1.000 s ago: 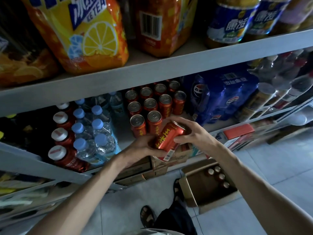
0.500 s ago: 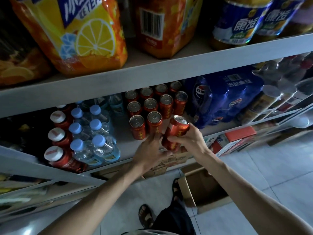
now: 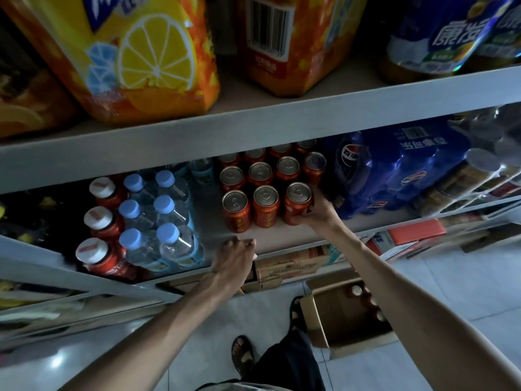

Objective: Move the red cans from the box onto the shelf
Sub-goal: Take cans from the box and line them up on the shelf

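Note:
Several red cans point(image 3: 260, 176) stand in rows on the middle shelf point(image 3: 279, 238). My right hand point(image 3: 315, 211) is wrapped around a red can point(image 3: 297, 203) that stands upright at the right end of the front row, beside two others. My left hand point(image 3: 235, 258) rests at the shelf's front edge with its fingers curled and nothing in it. On the floor to the right sits an open cardboard box point(image 3: 318, 325) with a few can tops point(image 3: 366, 299) showing inside, partly hidden by my right forearm.
Water bottles point(image 3: 166, 221) and red-labelled bottles point(image 3: 98, 218) stand left of the cans. A blue cola pack point(image 3: 394, 176) lies right of them. Large iced-tea packs point(image 3: 141, 55) fill the upper shelf. Flat cartons point(image 3: 290, 263) sit below. My sandalled feet point(image 3: 242, 354) are on the tiled floor.
My right hand carried the can from mid-air down onto the shelf, next to the front row. My left hand let go of it and dropped back to the shelf edge.

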Tool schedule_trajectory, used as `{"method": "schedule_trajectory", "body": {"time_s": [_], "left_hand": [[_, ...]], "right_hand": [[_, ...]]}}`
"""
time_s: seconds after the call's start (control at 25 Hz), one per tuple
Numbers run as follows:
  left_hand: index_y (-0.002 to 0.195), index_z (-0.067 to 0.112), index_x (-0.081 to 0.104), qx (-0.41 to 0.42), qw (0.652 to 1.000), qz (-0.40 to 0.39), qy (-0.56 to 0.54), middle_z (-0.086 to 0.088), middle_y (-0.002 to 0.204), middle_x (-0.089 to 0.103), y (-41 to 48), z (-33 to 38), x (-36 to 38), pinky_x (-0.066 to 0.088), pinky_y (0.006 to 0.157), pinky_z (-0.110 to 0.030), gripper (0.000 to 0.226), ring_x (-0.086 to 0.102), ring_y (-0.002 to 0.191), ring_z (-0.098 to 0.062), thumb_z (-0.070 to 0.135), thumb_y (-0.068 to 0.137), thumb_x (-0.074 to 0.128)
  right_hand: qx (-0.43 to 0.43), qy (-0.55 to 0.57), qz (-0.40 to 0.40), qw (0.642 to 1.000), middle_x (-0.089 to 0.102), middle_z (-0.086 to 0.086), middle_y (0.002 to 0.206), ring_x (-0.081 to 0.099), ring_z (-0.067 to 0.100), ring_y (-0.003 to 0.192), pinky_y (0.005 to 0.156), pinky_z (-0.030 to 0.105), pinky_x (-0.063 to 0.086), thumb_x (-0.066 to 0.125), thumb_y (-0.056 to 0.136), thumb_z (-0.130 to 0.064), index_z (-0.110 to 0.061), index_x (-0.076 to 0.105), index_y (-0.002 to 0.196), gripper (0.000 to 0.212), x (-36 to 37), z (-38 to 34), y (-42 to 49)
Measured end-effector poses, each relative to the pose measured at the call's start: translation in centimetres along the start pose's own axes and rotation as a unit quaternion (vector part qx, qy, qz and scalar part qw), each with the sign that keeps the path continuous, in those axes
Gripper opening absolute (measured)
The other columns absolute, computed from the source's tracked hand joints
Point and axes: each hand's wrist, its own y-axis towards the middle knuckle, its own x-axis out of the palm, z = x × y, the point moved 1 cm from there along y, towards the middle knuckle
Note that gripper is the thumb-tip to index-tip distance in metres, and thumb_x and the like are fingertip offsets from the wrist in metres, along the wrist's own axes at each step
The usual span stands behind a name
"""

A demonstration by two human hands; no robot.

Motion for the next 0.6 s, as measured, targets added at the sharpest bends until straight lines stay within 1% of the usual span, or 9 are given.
{"method": "schedule_trajectory", "body": {"time_s": [0.08, 0.16, 0.24, 0.36, 0.44, 0.48, 0.6], "left_hand": [[0.13, 0.022, 0.052, 0.005, 1.0, 0.008, 0.018, -0.007, 0.109, 0.07, 0.0, -0.3, 0.2, 0.053, 0.073, -0.03, 0.034, 0.067, 0.097, -0.019, 0.037, 0.1, 0.047], [0.137, 0.025, 0.047, 0.001, 1.0, 0.001, 0.02, -0.008, 0.109, 0.07, 0.1, -0.8, 0.5, 0.052, 0.074, -0.029, 0.043, 0.067, 0.097, -0.02, 0.044, 0.1, 0.041], [0.133, 0.024, 0.053, -0.015, 1.0, -0.009, -0.025, -0.009, 0.106, 0.071, 0.5, -1.2, 0.6, 0.052, 0.074, -0.031, 0.042, 0.068, 0.095, -0.022, 0.046, 0.099, 0.044], [0.123, 0.019, 0.063, -0.022, 0.993, -0.019, -0.112, -0.013, 0.1, 0.074, 1.5, -1.8, 0.4, 0.056, 0.074, -0.035, 0.039, 0.07, 0.093, -0.029, 0.043, 0.093, 0.058], [0.122, 0.017, 0.064, -0.02, 0.991, -0.031, -0.128, -0.015, 0.101, 0.074, 1.8, -1.9, 0.3, 0.058, 0.078, -0.038, 0.04, 0.07, 0.095, -0.032, 0.042, 0.09, 0.062], [0.122, 0.018, 0.063, -0.022, 0.991, -0.037, -0.13, -0.016, 0.101, 0.074, 1.9, -2.0, 0.3, 0.058, 0.079, -0.039, 0.04, 0.069, 0.097, -0.033, 0.042, 0.09, 0.062], [0.123, 0.018, 0.062, -0.022, 0.991, -0.037, -0.128, -0.016, 0.103, 0.073, 1.8, -2.0, 0.5, 0.057, 0.081, -0.042, 0.041, 0.068, 0.099, -0.033, 0.043, 0.091, 0.06]], "right_hand": [[0.001, 0.0, 0.004, 1.0, 0.058, 0.003, 0.133, 0.055, 0.02, 0.124, 0.107, 0.046, 0.044, 0.091, 0.053, -0.016, -0.029, 0.042, 0.133, 0.095, 0.3, 0.2, 0.1], [-0.003, -0.019, 0.035, 0.999, 0.059, -0.005, 0.13, 0.057, 0.015, 0.12, 0.1, 0.035, 0.048, 0.092, 0.054, -0.024, -0.031, 0.039, 0.136, 0.098, 1.0, 0.4, -0.4], [-0.015, -0.034, 0.068, 0.997, 0.059, -0.012, 0.126, 0.058, 0.01, 0.114, 0.092, 0.027, 0.049, 0.093, 0.054, -0.03, -0.035, 0.037, 0.137, 0.1, 1.7, 0.6, -1.1], [-0.034, -0.044, 0.097, 0.994, 0.059, -0.016, 0.12, 0.057, 0.005, 0.108, 0.088, 0.023, 0.046, 0.092, 0.056, -0.028, -0.032, 0.04, 0.134, 0.094, 2.0, 0.6, -1.3], [-0.034, -0.046, 0.098, 0.994, 0.059, -0.016, 0.118, 0.057, 0.004, 0.107, 0.088, 0.022, 0.046, 0.092, 0.057, -0.025, -0.028, 0.043, 0.133, 0.091, 1.9, 0.3, -0.9], [-0.032, -0.051, 0.099, 0.993, 0.06, -0.014, 0.119, 0.059, 0.007, 0.108, 0.088, 0.024, 0.047, 0.092, 0.057, -0.024, -0.026, 0.044, 0.133, 0.09, 1.9, 0.3, -0.7], [-0.019, -0.075, 0.113, 0.991, 0.065, -0.001, 0.123, 0.063, 0.02, 0.108, 0.086, 0.03, 0.05, 0.093, 0.056, -0.026, -0.022, 0.044, 0.134, 0.092, 2.3, 0.4, -0.6]]}}
